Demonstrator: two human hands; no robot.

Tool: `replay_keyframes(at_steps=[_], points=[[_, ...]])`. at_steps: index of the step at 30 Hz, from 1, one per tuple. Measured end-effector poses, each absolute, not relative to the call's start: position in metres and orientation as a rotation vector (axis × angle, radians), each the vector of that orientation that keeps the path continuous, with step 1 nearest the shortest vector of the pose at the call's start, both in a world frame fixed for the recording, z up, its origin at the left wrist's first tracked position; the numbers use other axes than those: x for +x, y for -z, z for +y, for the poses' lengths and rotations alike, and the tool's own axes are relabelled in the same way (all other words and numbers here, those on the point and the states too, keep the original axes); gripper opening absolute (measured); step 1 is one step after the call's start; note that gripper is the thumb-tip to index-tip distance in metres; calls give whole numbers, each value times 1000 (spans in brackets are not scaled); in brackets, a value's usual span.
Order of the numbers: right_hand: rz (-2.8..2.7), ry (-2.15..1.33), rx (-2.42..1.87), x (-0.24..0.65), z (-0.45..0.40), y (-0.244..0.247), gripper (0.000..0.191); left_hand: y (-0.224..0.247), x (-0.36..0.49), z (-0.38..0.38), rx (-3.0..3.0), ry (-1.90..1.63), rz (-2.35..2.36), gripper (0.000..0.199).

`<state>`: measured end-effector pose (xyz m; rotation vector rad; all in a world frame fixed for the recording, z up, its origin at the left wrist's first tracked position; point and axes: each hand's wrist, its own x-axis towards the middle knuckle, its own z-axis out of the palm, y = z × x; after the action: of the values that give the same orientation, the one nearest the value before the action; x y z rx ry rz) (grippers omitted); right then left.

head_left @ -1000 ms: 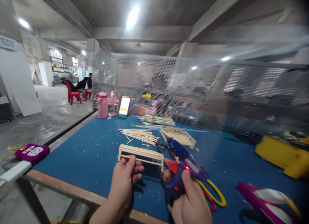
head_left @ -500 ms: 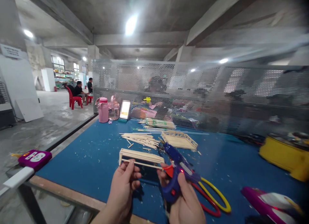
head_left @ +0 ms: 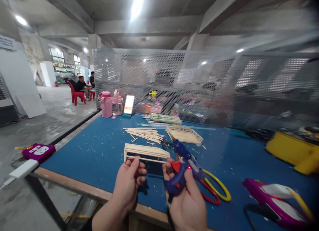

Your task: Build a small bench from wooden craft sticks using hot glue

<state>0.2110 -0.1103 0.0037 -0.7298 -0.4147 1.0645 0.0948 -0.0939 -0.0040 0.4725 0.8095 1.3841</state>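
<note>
pinching a thin stick along the near lower side of the wooden frame between thumb and fingers of the left hand, over the blue counter; gripping the glue gun in the curled fingers of the right hand, just right of the frame. apparently at the step of steadying the stick against the frame; calling, in judgement, for an unmoving left pinch and fingertips clear of the gun's tip. beyond the frame, loose sticks; beyond and rightward, a railed tray.
</note>
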Motion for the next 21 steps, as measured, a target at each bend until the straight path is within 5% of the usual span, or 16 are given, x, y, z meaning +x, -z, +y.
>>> replay_keyframes(at_steps=[4,7,13,21], points=[[-459,-1037,-746,210,-110,0,25,10,74,-109,882,-1195,917,33],[-416,-1040,-741,209,-110,0,26,10,54,-107,1120,-1492,1166,28],[-553,-959,-734,213,-105,6,27,6,40,-75,1215,-1556,1140,46],[-555,-1012,-764,216,-107,-1,25,3,48,-74,1197,-1565,1161,44]])
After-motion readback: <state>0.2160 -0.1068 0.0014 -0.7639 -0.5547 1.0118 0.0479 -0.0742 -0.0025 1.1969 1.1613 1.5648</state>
